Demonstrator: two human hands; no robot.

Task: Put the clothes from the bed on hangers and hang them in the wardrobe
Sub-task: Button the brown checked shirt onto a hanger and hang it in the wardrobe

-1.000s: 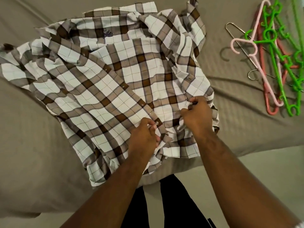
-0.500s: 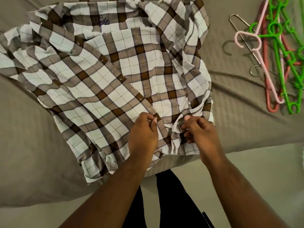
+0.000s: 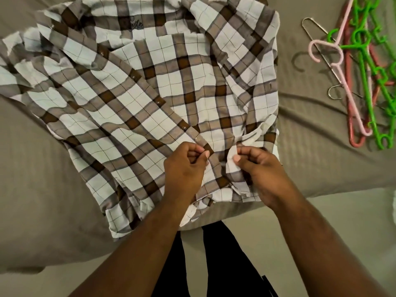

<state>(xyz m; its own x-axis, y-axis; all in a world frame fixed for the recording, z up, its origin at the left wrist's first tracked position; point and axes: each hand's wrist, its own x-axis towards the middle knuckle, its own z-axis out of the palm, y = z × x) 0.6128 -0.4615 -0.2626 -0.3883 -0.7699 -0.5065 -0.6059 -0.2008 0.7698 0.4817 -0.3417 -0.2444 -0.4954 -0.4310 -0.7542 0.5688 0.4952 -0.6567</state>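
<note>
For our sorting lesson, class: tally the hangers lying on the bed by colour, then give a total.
Pink hangers: 1
Red hangers: 1
Green hangers: 2 in view, running off the frame
Metal wire hangers: 2
Total: 6 in view

Matt woven-cloth shirt (image 3: 137, 99) on a ribbed fabric bedsheet (image 3: 310, 159); glossy plastic hangers (image 3: 368, 82), one shiny wire hanger (image 3: 315, 24).
</note>
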